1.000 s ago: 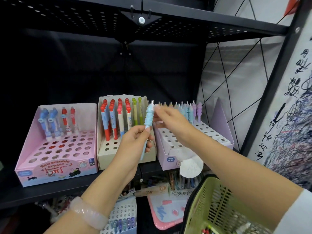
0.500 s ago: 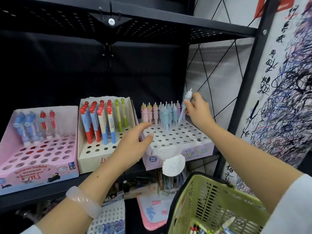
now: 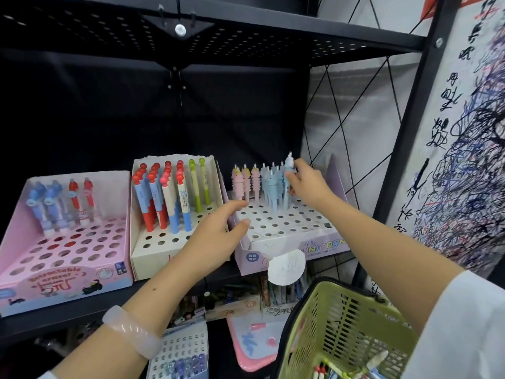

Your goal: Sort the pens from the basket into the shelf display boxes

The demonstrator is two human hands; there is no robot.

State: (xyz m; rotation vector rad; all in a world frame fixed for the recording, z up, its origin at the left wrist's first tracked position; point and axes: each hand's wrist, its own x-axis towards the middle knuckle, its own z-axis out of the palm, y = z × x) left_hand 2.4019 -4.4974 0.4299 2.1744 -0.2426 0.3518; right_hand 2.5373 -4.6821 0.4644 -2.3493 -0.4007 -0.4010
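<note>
With right hand (image 3: 306, 184) fingers pinching the blue pen (image 3: 287, 184), seat it upright in the unicorn box (image 3: 289, 225) while the spread left hand (image 3: 218, 236) steadies its corner.

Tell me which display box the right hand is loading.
The lilac Unicorn box, rightmost of three; the right hand holds a blue pen there.

Pretty sure I'm in a stationery shop here: black metal shelf (image 3: 273, 26) lined with cardboard display boxes (image 3: 297, 242) of cute pens (image 3: 175, 198), a scribbled pen-test sheet (image 3: 470, 165), plus my green shopping basket (image 3: 341, 324).
</note>
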